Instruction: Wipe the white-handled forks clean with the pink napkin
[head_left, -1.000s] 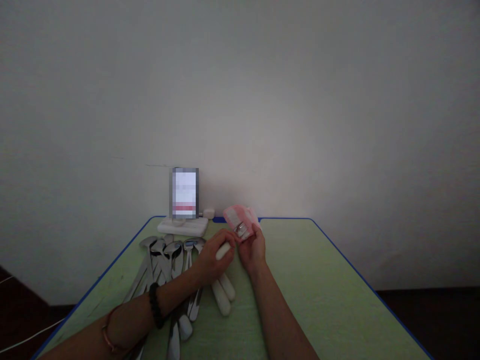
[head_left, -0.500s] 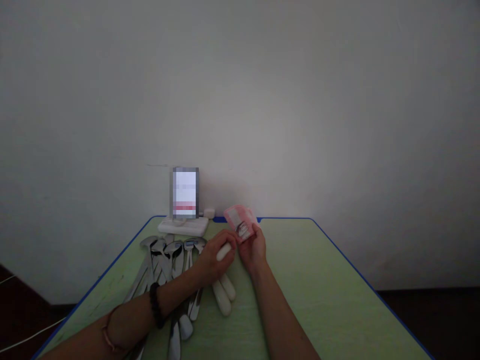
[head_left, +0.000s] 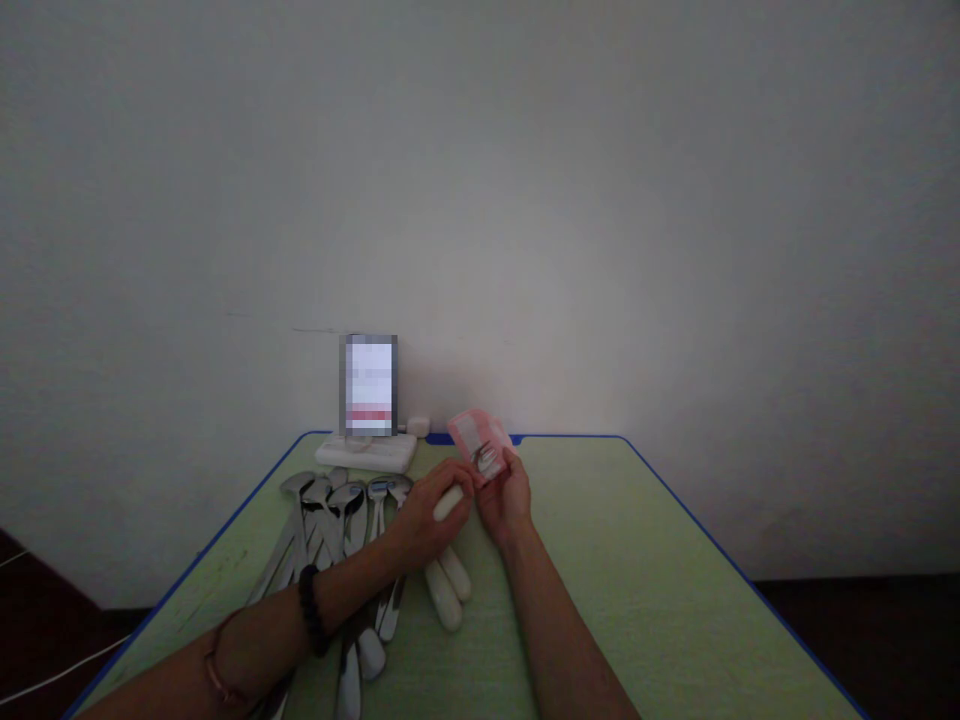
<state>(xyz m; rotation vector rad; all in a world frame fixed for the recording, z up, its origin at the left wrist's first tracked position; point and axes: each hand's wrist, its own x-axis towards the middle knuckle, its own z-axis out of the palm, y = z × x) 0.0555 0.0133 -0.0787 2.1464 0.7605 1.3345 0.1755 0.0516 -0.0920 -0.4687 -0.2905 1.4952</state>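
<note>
My left hand (head_left: 424, 515) is closed around the pale, thick handle of a fork (head_left: 487, 459). The fork's metal head points away from me and lies against a pink and white cloth (head_left: 469, 430). That cloth is in my right hand (head_left: 508, 505), whose fingers are closed on it from below and from the right, behind the fork head. Below my left hand, two more cream-coloured handles (head_left: 444, 595) rest on the table; their far ends are hidden under the hand.
Several metal spoons and other cutlery (head_left: 346, 500) lie spread on the left of the green table (head_left: 637, 580), partly under my left forearm. Behind them a lit screen (head_left: 370, 385) stands on a white base (head_left: 367, 453), near a small white plug (head_left: 418, 427). A wall rises behind the table.
</note>
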